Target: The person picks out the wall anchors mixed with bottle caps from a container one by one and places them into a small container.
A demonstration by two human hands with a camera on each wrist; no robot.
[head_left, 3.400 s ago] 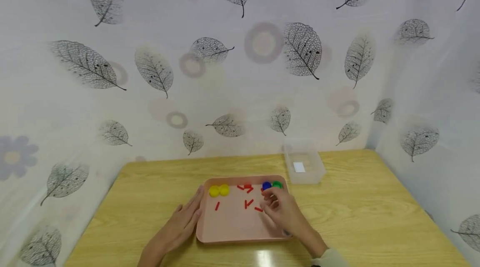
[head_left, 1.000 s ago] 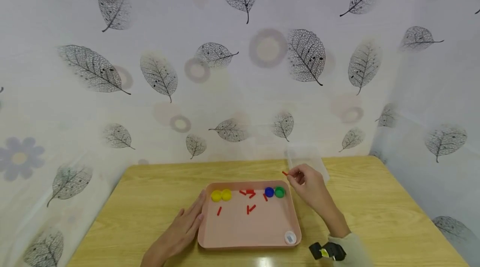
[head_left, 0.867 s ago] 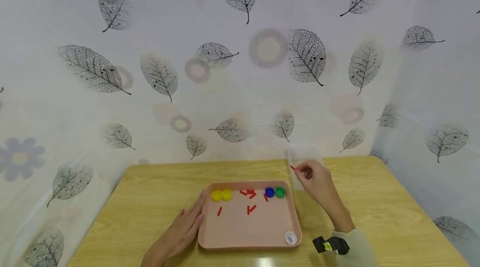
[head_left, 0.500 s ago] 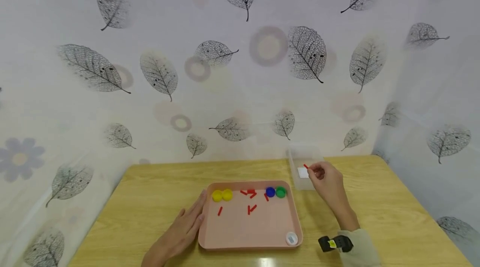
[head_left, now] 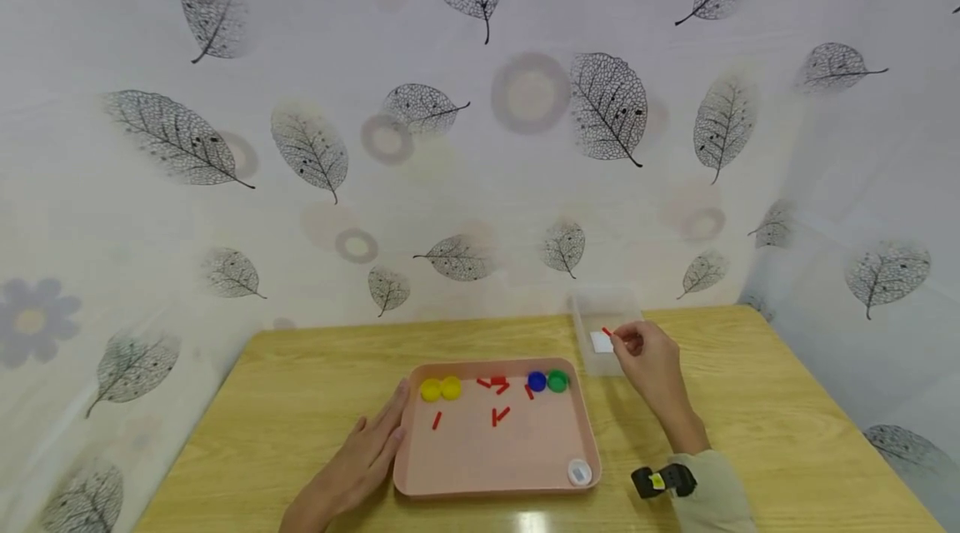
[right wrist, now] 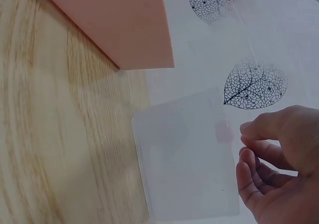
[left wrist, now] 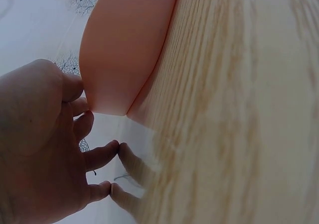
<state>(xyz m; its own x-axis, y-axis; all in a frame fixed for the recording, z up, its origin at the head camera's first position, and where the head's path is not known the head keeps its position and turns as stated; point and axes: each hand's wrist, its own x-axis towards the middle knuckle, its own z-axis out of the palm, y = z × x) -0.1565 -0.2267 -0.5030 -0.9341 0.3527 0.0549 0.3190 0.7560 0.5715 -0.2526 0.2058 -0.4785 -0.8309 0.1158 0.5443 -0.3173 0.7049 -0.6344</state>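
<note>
My right hand (head_left: 651, 362) pinches a small red stick (head_left: 607, 332) between thumb and fingertips, over the clear plastic box (head_left: 592, 308). In the right wrist view that hand (right wrist: 279, 159) is beside the box's wall (right wrist: 187, 159), and the stick does not show. My left hand (head_left: 360, 458) lies along the left side of the pink tray (head_left: 480, 462), fingers extended and touching its rim. The left wrist view shows the fingers (left wrist: 102, 155) at the tray's outer wall (left wrist: 119, 50). Several loose red sticks (head_left: 437, 420) lie in the tray.
Two yellow caps (head_left: 441, 389), a blue cap (head_left: 537, 381) and a green cap (head_left: 557, 381) sit along the tray's far side. A round white piece (head_left: 579, 472) occupies its near right corner. Inside the box is a white square (head_left: 602, 341). A leaf-patterned curtain (head_left: 480, 183) stands behind the wooden table (head_left: 322, 358).
My right hand has left the tray with a red stick picked from it, moved right to the clear box and now stays nearly still there. The left hand has kept its place.
</note>
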